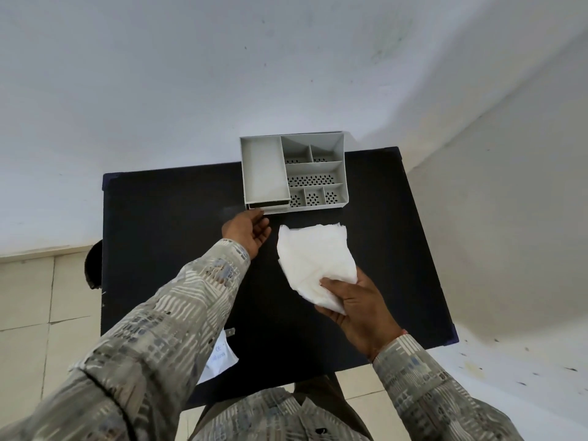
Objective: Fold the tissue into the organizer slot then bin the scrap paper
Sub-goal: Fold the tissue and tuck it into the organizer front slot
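Note:
A white tissue [313, 259], loosely folded, hangs over the black table [178, 237], pinched at its near corner by my right hand [359, 310]. A grey organizer [340, 144] with several compartments and a small front drawer stands at the table's far edge against the wall. My left hand [246, 229] reaches to the organizer's front left corner, fingers apart and nothing in them, fingertips at the drawer front. A white scrap paper [222, 358] with blue print lies near the table's front edge, partly hidden under my left sleeve.
A dark round object [93, 265] sits on the tiled floor left of the table. White walls close in behind and to the right of the table.

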`<state>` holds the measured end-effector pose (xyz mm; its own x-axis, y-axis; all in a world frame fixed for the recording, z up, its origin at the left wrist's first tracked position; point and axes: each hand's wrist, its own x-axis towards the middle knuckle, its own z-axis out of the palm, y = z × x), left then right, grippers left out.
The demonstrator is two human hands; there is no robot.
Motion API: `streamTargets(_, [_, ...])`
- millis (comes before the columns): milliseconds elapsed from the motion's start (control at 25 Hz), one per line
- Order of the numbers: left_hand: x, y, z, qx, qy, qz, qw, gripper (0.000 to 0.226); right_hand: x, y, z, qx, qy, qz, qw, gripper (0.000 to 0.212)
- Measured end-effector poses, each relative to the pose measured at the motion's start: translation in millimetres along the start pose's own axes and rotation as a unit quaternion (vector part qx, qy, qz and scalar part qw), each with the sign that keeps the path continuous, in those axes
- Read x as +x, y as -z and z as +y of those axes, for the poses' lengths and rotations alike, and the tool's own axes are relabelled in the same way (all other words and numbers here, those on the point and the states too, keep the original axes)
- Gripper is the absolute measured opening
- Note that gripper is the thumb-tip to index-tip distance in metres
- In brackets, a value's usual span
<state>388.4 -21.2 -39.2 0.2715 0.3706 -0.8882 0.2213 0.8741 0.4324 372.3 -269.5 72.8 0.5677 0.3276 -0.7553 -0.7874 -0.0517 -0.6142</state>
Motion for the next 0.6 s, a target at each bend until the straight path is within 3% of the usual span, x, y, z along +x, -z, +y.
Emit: streamTargets(600, [-31,64,-82,0.066,0.025,0.000,0.998,0.029,12,7,-6,-0.031,-0.008,-0.022,0.999,0.045])
